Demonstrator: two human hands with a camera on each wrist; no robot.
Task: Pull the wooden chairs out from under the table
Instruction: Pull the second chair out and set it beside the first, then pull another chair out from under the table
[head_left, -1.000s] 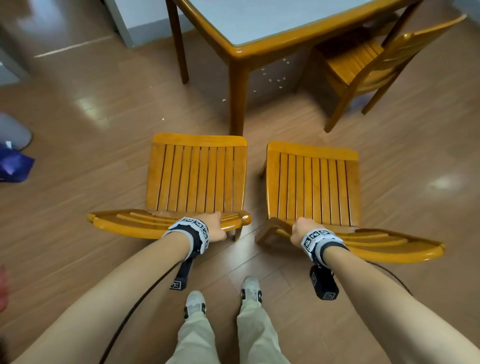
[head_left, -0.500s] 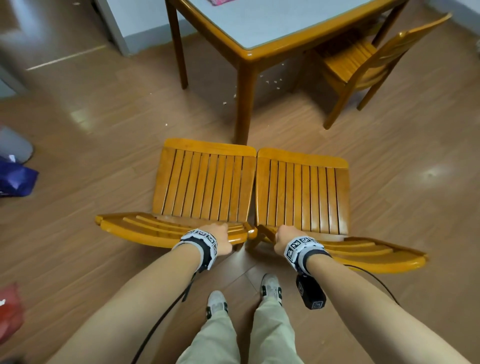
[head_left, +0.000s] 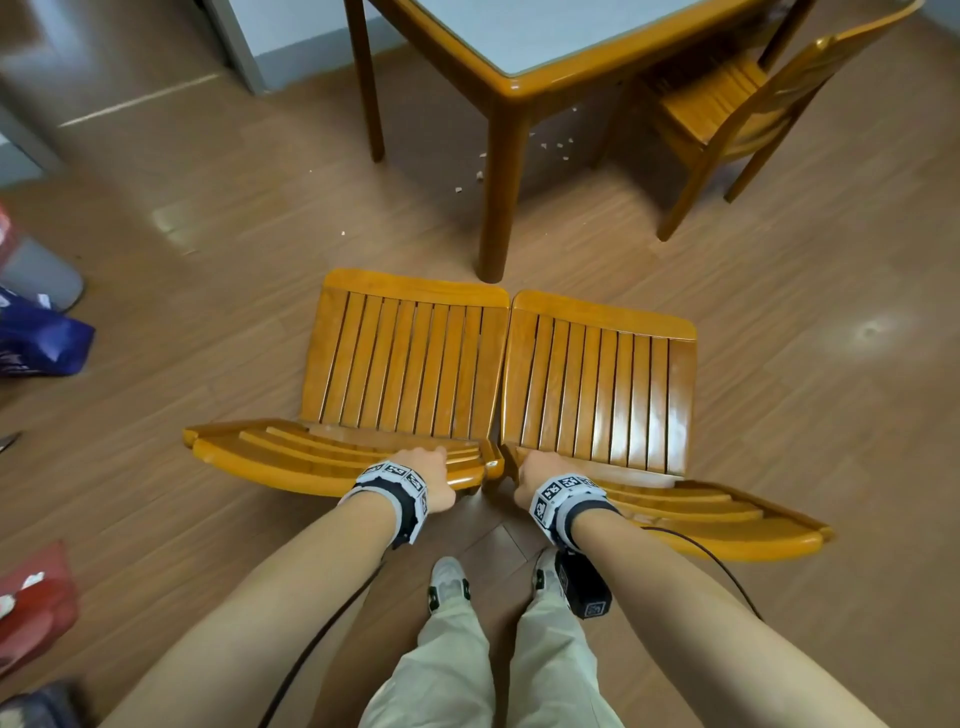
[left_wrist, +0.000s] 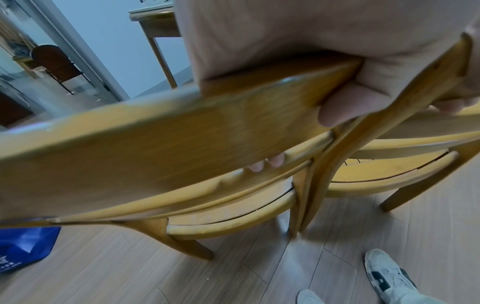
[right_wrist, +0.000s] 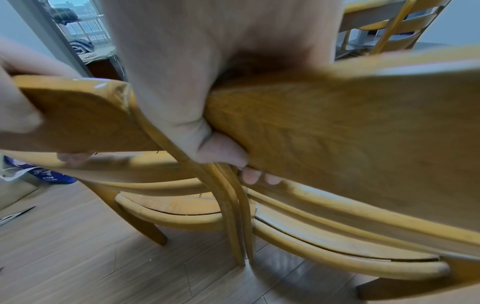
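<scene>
On the brown plank floor (head_left: 779, 364) I am seeing the left chair (head_left: 405, 374) and right chair (head_left: 597, 389) standing seat against seat, clear of the table (head_left: 519, 83). My left hand (head_left: 423, 475) and right hand (head_left: 535, 475) are curling round their top rails (fingertips mostly hidden behind wood). A third chair (head_left: 727, 104) is sitting half under the table, cut off at the frame edge.

Soft, even indoor light; ceiling glare spots sheen the wood floor (head_left: 868, 329). Wide-angle distortion bends the edges. Motion blur smears both wrist views; daylight glows through a window (right_wrist: 78, 26).
</scene>
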